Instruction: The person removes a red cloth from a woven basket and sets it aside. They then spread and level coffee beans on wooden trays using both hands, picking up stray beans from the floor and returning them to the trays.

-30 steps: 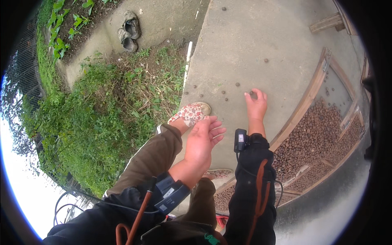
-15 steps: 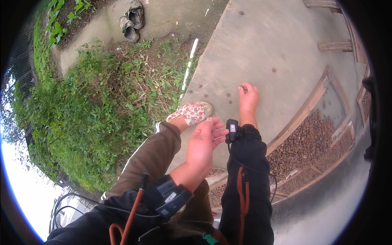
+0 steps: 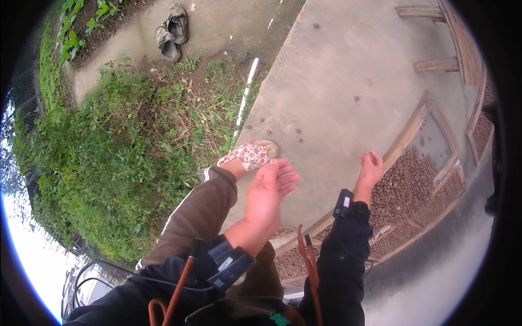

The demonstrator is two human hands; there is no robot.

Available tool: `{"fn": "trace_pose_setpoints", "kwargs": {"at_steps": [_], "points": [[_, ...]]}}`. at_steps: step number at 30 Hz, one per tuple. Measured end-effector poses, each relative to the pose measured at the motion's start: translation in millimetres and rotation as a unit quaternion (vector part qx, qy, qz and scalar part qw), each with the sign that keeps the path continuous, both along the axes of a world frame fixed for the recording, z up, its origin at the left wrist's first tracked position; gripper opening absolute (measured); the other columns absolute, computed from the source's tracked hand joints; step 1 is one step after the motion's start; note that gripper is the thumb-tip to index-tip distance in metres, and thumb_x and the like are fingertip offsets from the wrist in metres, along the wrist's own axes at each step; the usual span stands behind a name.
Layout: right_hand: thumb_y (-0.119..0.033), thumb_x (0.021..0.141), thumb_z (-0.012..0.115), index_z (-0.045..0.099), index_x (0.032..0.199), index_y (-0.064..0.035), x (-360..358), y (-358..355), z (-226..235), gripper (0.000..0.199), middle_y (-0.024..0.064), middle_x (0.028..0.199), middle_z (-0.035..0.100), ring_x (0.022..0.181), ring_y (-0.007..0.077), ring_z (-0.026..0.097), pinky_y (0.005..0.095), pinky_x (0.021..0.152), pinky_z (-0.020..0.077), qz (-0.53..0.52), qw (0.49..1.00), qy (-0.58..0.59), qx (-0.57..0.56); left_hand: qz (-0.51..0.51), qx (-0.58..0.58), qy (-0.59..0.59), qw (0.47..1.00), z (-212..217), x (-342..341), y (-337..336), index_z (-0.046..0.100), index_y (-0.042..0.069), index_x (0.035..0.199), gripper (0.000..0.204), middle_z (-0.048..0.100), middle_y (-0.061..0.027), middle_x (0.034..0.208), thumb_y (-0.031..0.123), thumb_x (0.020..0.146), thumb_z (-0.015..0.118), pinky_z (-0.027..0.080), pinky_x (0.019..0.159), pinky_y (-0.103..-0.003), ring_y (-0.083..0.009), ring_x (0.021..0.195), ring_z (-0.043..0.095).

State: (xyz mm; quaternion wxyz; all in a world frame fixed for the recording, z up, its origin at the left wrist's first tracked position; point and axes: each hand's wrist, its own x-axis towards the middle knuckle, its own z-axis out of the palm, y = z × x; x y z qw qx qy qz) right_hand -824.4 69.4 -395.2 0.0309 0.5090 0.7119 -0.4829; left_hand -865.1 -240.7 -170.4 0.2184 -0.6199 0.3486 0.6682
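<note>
My left hand (image 3: 265,187) hovers over my left knee and shoe, palm turned to the right. Its fingers are loosely bent and apart, with nothing visible in them. My right hand (image 3: 372,167) is further right, beside the wooden frame (image 3: 403,142) around a bed of small brown nut-like pieces (image 3: 405,187). Its fingertips are curled together in a pinch, and whatever they may hold cannot be made out. Several loose brown pieces lie scattered on the concrete, among them one piece (image 3: 356,98) beyond the right hand.
My patterned shoe (image 3: 255,154) stands on the concrete (image 3: 326,87) near its left edge. A white pipe (image 3: 246,98) borders the weeds (image 3: 109,163). Dirty shoes (image 3: 173,32) lie at the far left. More timber (image 3: 435,65) stands at the far right.
My right hand has swung right and nearer to me, from over the concrete to the wooden frame's edge. My left hand stays almost in place.
</note>
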Motion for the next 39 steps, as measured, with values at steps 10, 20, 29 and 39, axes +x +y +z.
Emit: {"fn": "trace_pose_setpoints", "kwargs": {"at_steps": [10,20,29,39], "points": [[-0.01,0.091,0.076,0.07,0.11,-0.0021,17.7,-68.3,3.1,0.022,0.0095,0.099,0.072,0.066,0.0169,0.072,0.027,0.061,0.0567,0.095,0.987,-0.061,-0.111,-0.016,-0.005,0.033,0.999,3.1,5.7,6.5,0.061,0.003,0.127,0.037,0.067,-0.0084,0.117,0.033,0.11,0.049,0.053,0.092,-0.035,-0.02,0.103,0.067],[-0.005,0.083,0.072,0.067,0.102,-0.0085,19.0,-206.9,-29.4,0.02,0.0145,0.099,0.063,0.085,0.0351,0.066,0.0455,0.076,0.0538,0.367,0.924,-0.063,0.088,-0.004,0.004,0.027,1.0,1.2,5.0,-9.5,0.06,0.001,0.128,0.037,0.066,-0.0095,0.116,0.032,0.109,0.049,0.054,0.092,-0.036,-0.021,0.102,0.067],[-0.009,0.085,0.072,0.069,0.103,-0.0082,-3.9,-223.1,-42.5,0.018,0.0141,0.095,0.065,0.084,0.0344,0.068,0.0443,0.077,0.0555,0.417,0.895,-0.004,0.157,-0.007,-0.004,0.023,1.0,-2.4,5.0,-22.6,0.06,0.002,0.127,0.036,0.066,-0.0094,0.116,0.032,0.109,0.049,0.053,0.094,-0.036,-0.0212,0.103,0.067],[-0.006,0.09,0.077,0.063,0.121,0.0016,57.9,45.6,66.5,0.035,0.0057,0.108,0.066,0.092,0.0136,0.064,0.0281,0.08,0.0547,-0.135,0.961,0.028,0.239,-0.001,0.016,0.008,1.0,8.2,-0.2,-16.5,0.06,0.003,0.128,0.037,0.066,-0.0082,0.118,0.032,0.11,0.046,0.052,0.095,-0.036,-0.0208,0.105,0.066]]}}
